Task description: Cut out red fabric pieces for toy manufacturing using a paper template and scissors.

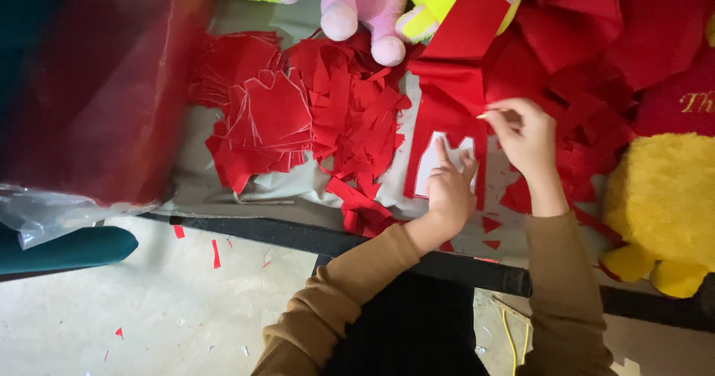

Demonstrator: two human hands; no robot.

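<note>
A white paper template [439, 158] lies on a strip of red felt [447, 100] spread on the table. My left hand [451, 190] presses flat on the template, fingers apart. My right hand [526, 134] hovers just right of the felt and pinches a thin pale stick, like chalk or a pencil [484, 114], whose tip touches the felt's right edge. The felt strip runs up and folds over at the top.
A stack of cut red shapes [261, 123] and a heap of red scraps [357, 115] lie to the left. Plush toys in pink [365, 7] and yellow [659, 205] sit around. A red fabric roll [97, 85] is far left. Table edge [283, 231] runs below.
</note>
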